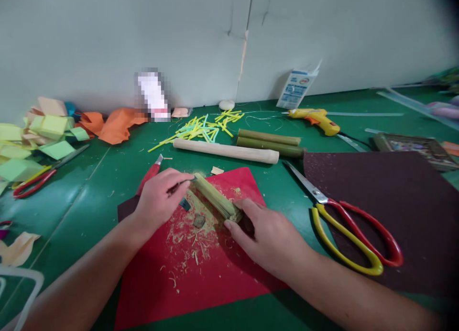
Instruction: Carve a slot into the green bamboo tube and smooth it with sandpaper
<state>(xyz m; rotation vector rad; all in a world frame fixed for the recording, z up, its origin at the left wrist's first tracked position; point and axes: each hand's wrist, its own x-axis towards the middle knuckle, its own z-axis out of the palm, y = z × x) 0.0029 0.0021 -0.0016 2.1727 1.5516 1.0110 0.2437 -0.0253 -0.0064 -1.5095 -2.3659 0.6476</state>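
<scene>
The right hand [267, 230] is grasping the near end of a yellow-green, ridged bamboo length [214, 196], which is slanting over the far part of a flat red paper sheet [161, 288]. The left hand [156, 197] is bending its fingers at the far end of the bamboo length, over the sheet's far left part. A thin dark piece is showing at its fingertips, but one cannot tell whether they are pinching it. Pale curly shavings [195, 254] and a small grey-brown chunk [199, 220] are lying on the sheet. Near its far left corner, a red cutter [148, 175] with a short metal blade is showing behind the left hand. Beyond the sheet, a smooth cream-coloured wooden rod [225, 151] is lying; to its right, large steel scissors with red and yellow handles [324, 199] are resting.
</scene>
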